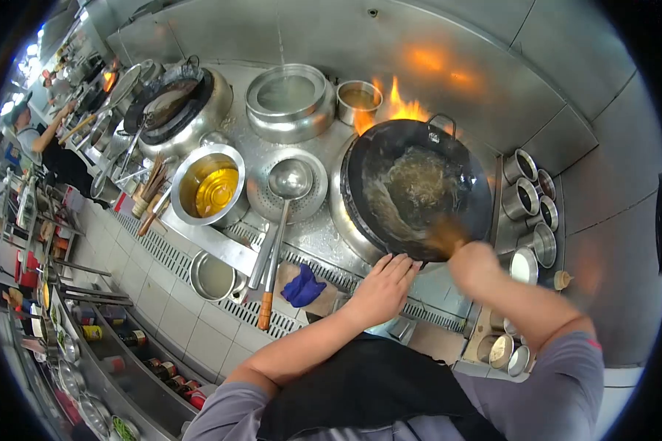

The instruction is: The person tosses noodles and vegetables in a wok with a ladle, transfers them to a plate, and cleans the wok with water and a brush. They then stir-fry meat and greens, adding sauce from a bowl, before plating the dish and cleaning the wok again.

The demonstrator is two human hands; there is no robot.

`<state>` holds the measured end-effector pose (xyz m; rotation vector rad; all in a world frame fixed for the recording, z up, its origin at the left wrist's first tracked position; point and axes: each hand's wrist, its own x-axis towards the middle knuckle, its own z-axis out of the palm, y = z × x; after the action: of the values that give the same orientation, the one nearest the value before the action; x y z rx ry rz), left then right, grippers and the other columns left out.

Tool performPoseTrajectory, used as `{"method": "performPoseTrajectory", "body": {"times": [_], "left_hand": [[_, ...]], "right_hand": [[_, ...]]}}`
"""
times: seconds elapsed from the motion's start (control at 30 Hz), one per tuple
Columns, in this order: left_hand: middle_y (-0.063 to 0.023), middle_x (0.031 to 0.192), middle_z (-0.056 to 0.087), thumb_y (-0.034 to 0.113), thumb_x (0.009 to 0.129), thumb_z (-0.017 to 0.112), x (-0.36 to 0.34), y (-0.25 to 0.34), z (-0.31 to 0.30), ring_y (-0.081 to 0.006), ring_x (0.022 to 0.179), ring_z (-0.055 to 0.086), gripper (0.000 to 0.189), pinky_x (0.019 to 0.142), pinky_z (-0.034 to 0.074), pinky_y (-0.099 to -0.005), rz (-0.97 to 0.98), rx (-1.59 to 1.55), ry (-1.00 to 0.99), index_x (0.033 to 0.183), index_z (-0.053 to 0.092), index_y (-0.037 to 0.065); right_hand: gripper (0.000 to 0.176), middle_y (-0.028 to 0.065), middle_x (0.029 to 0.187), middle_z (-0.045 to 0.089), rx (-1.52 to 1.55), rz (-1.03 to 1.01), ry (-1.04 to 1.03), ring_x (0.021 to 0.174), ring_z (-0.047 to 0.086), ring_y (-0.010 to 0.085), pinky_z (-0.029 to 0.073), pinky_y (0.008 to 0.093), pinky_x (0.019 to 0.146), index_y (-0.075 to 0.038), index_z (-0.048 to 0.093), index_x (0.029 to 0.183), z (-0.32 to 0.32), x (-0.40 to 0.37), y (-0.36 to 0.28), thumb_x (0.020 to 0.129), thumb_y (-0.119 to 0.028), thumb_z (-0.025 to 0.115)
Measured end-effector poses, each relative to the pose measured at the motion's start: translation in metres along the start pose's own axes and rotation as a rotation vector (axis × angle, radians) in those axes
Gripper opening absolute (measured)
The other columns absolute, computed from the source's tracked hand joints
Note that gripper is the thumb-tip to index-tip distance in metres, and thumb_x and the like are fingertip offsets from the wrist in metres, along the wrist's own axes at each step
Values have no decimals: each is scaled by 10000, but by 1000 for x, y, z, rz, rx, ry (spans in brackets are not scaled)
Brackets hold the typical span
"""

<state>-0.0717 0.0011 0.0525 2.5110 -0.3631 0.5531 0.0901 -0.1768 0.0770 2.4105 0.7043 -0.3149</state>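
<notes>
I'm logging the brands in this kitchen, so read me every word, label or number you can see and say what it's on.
No text can be read in this picture.
bottles on the low shelf: labels too small and blurred to read.
wok, wooden handle in the right hand, metal seasoning pots: no writing shows.

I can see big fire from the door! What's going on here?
A person stands at a black wok full of foamy liquid, with flames leaping up behind it. Their right hand grips a wooden handle, blurred, that reaches into the wok. Their left hand lies flat at the wok's near rim. A ladle rests on a strainer beside it.
</notes>
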Motion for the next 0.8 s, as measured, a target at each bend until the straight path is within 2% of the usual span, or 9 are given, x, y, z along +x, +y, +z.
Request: {"method": "performPoseTrajectory", "body": {"times": [0.07, 0.17, 0.33, 0.4, 0.47, 0.6, 0.67, 0.77, 0.8], "left_hand": [[-144, 1206, 515, 121, 775, 588, 0, 0, -1, -291, 1194, 465, 490, 1051, 321, -442, -6, -16, -17, 1241, 502, -3], [-146, 1199, 515, 107, 769, 579, 2, -5, -1, -290, 1198, 463, 499, 1077, 307, -438, 5, -90, -54, 1248, 496, -5], [-153, 1206, 514, 90, 776, 574, 4, -5, 3, -300, 1205, 463, 478, 1074, 318, -434, 7, -106, -25, 1238, 506, -11], [-156, 1210, 512, 85, 778, 572, -4, -3, 3, -303, 1207, 462, 473, 1073, 322, -433, -8, -144, -51, 1236, 507, -14], [-163, 1215, 509, 80, 784, 567, 2, -4, 3, -308, 1206, 464, 470, 1067, 332, -436, 3, -110, -36, 1239, 504, -18], [-165, 1218, 506, 85, 785, 567, 2, -6, 0, -312, 1193, 469, 473, 1065, 336, -427, 14, -118, -57, 1241, 502, -20], [-163, 1216, 506, 83, 784, 568, 4, -7, 1, -311, 1191, 470, 474, 1063, 338, -426, 8, -141, -36, 1242, 500, -21], [-162, 1209, 506, 81, 783, 570, -2, -6, 1, -310, 1188, 471, 477, 1060, 341, -424, -4, -169, -34, 1243, 498, -21], [-162, 1204, 507, 80, 783, 572, 2, -8, 0, -310, 1188, 471, 479, 1058, 342, -423, 11, -159, -29, 1245, 497, -21]], "right_hand": [[208, 115, 902, 691, -205, 46, -51, 777, 689, 252, 518, 487, 416, -42, 701, 943, -46, 27, 29, 833, -134, 549], [237, 178, 862, 684, 42, 9, 290, 804, 678, 327, 548, 396, 717, -30, 681, 905, -42, 115, 47, 872, -143, 474], [351, 160, 882, 689, -50, -306, 82, 790, 682, 310, 542, 415, 723, -18, 696, 929, -44, 33, -12, 928, -207, 400], [295, 142, 863, 695, -52, -29, 261, 766, 689, 282, 551, 388, 698, -24, 706, 930, 6, 32, 7, 897, -176, 455], [285, 133, 843, 699, -138, -118, -11, 758, 693, 270, 557, 365, 656, -33, 695, 978, -58, 54, 35, 899, -193, 473], [281, 108, 812, 704, -182, -57, 240, 745, 695, 250, 557, 379, 608, -49, 693, 969, -49, 93, 16, 904, -196, 463], [274, 104, 812, 703, -241, -233, -20, 745, 694, 248, 553, 389, 628, -55, 698, 939, -45, 52, 2, 900, -182, 458], [245, 89, 819, 705, -181, -8, 171, 757, 693, 251, 551, 384, 664, -60, 707, 913, -28, 27, 26, 869, -162, 489], [209, 106, 829, 702, -191, -183, 125, 766, 692, 259, 548, 385, 682, -60, 709, 872, -47, 44, 43, 836, -145, 521]]}}
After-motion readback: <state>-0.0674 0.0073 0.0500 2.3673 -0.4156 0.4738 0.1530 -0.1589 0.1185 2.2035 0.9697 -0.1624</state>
